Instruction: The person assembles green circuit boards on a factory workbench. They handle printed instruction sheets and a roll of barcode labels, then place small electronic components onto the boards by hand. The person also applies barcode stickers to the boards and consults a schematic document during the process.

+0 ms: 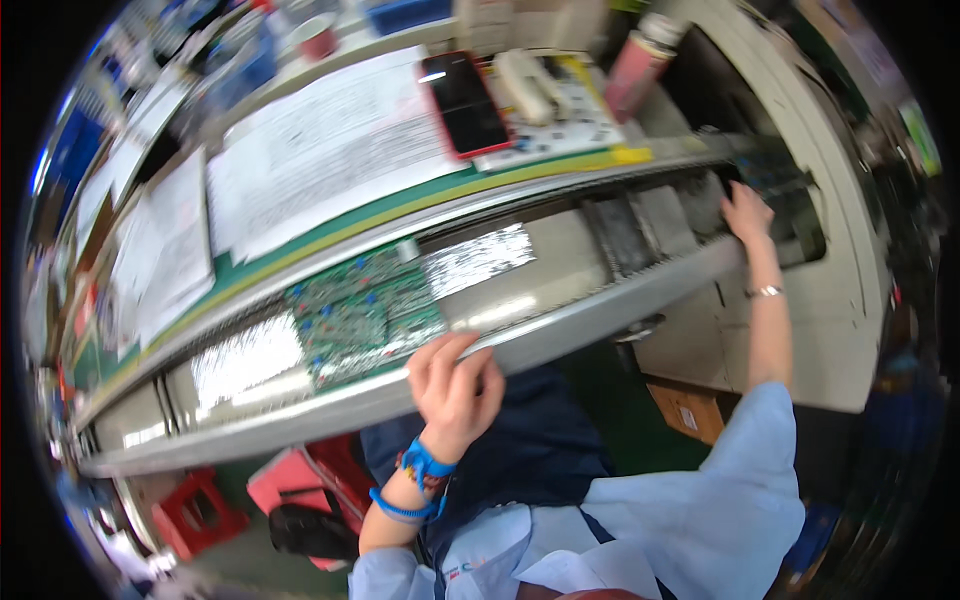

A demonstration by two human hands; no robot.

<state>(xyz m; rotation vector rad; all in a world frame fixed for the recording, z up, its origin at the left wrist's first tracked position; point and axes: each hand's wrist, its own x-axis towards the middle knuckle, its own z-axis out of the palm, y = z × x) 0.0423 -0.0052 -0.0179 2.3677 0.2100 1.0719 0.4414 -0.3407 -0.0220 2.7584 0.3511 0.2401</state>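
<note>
A green circuit board (368, 310) with many small parts lies between the rails of a conveyor track, silver sheet areas showing on both sides of it. My left hand (455, 390) is closed, its fingers curled over the near metal rail (570, 325) by the board's right corner. Far to the right, my right hand (748, 212) reaches across the track's end, beside a dark opening in a pale machine (840, 300). Its fingertips are blurred against a dark part, so their hold is unclear.
Behind the track, printed sheets (335, 150), a red-edged phone (465, 105), a cream handset-like object (525, 88) and a pink can (642, 65) lie or stand on the bench. A red stool (200, 512) and a cardboard box (686, 412) are below.
</note>
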